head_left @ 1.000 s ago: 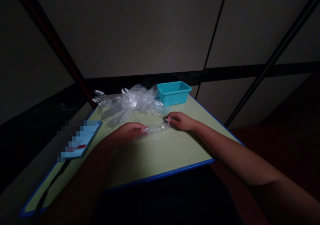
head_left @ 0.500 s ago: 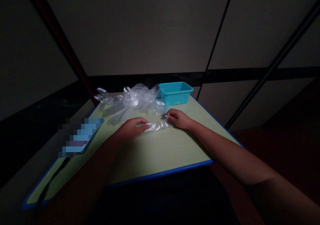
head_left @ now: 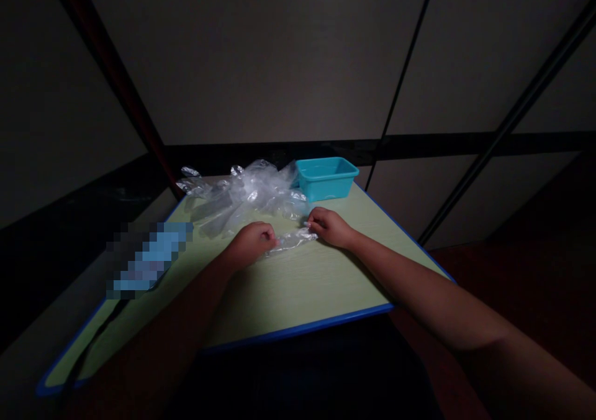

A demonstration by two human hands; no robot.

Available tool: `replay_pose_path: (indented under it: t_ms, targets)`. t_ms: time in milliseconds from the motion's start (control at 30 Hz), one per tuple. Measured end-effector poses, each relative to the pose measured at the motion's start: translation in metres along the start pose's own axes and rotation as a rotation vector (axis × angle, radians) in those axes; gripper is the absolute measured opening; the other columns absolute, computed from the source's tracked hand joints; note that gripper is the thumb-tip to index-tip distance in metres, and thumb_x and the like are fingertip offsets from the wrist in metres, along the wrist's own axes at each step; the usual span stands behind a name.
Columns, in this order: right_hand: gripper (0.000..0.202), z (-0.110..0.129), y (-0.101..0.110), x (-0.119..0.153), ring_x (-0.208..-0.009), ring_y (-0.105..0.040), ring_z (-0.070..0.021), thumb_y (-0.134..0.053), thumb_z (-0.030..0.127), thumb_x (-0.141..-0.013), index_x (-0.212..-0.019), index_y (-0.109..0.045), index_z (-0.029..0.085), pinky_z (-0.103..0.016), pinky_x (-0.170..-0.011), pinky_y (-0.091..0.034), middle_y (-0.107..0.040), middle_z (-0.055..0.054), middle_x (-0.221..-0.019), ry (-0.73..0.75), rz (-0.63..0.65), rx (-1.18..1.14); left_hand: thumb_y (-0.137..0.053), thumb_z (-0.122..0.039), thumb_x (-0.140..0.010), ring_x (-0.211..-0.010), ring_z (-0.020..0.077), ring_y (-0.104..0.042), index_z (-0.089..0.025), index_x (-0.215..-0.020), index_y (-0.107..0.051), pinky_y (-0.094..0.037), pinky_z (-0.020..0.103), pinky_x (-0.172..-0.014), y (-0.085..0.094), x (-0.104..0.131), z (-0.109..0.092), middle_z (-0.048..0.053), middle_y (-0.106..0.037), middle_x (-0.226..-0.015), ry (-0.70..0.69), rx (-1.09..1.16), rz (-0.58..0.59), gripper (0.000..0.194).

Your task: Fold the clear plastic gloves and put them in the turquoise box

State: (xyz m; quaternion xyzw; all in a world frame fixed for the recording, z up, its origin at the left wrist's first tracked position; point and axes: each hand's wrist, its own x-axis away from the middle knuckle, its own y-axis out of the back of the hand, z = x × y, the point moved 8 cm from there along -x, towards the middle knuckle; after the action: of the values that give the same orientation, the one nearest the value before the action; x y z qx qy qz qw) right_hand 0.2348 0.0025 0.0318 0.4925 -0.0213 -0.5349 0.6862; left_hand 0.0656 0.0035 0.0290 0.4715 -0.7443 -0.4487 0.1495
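A narrow strip of clear crinkled plastic (head_left: 294, 240) lies stretched between my two hands, just above or on the table. My left hand (head_left: 254, 244) pinches its left end between thumb and fingers. At the other end, my right hand (head_left: 328, 227) has its fingers closed on the plastic. Behind my hands a heap of clear plastic pieces (head_left: 254, 190) is spread over the back left of the table. The turquoise basket (head_left: 328, 189) stands upright to the right of that heap.
A blurred-out bluish flat object (head_left: 153, 258) lies at the table's left side, with a dark cord or strap (head_left: 100, 333) running toward the front left corner. The pale table (head_left: 307, 296) has a blue edge, and a panelled wall rises behind it.
The fingers of my left hand have curled in tighter on the strip's end. The strip looks flatter and thinner than before. The view has tilted slightly.
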Motion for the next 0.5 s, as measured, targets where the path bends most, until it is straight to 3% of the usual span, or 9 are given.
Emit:
replay_pose_path:
  t_ms: [100, 233, 500]
  targets:
    - [0.027, 0.000, -0.001, 0.001, -0.069, -0.049, -0.0145, -0.046, 0.032, -0.087, -0.069, -0.056, 0.015, -0.026, -0.065, -0.038, -0.054, -0.004, -0.072, -0.045, 0.036, -0.011, -0.054, -0.035, -0.067, -0.074, 0.0177, -0.056, -0.019, -0.063, -0.057, -0.040, 0.026, -0.066, -0.001, 0.000, 0.002, 0.002, -0.060, -0.071, 0.015, 0.002, 0.012, 0.017]
    - [0.040, -0.015, -0.002, 0.004, -0.058, -0.043, -0.0123, -0.037, 0.042, -0.090, -0.067, -0.055, 0.015, -0.025, -0.057, -0.034, -0.050, 0.000, -0.062, -0.215, 0.099, -0.025, -0.054, -0.036, -0.067, -0.074, 0.0177, -0.056, -0.019, -0.064, -0.058, -0.039, 0.026, -0.066, -0.003, 0.000, 0.004, 0.002, -0.061, -0.071, 0.029, 0.021, 0.020, 0.018]
    - [0.030, -0.042, -0.003, 0.008, -0.055, -0.040, -0.0104, -0.052, 0.043, -0.074, -0.062, -0.053, 0.016, -0.024, -0.054, -0.032, -0.048, 0.002, -0.058, -0.319, 0.171, -0.130, -0.054, -0.037, -0.065, -0.069, 0.0166, -0.055, -0.018, -0.064, -0.058, -0.038, 0.025, -0.061, -0.005, -0.001, 0.011, 0.000, -0.059, -0.067, 0.067, 0.113, 0.001, 0.019]
